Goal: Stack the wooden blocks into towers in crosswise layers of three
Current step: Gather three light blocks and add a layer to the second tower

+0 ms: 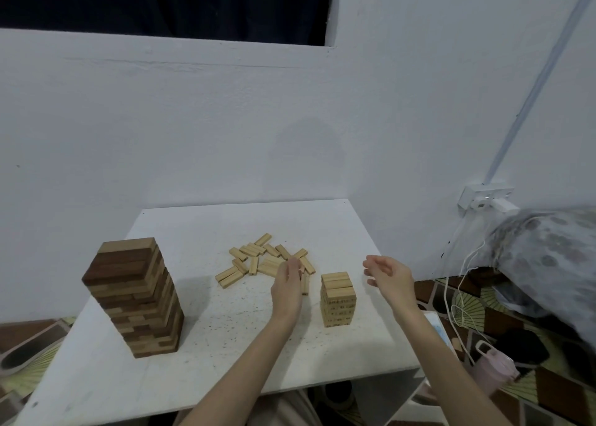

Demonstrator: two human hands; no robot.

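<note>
Both hands hover relaxed and empty, left hand (288, 279) and right hand (388, 272) flanking the small tower (338, 299).

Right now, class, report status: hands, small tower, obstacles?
Left hand open, right hand open. Small tower standing between them. Loose blocks behind; nothing blocking.

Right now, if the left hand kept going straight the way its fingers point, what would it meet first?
Most likely the loose blocks scattered on the table: the left hand points away from the person, its fingertips already at the pile's near edge. Depth is unclear, so it might pass just above them.
</note>
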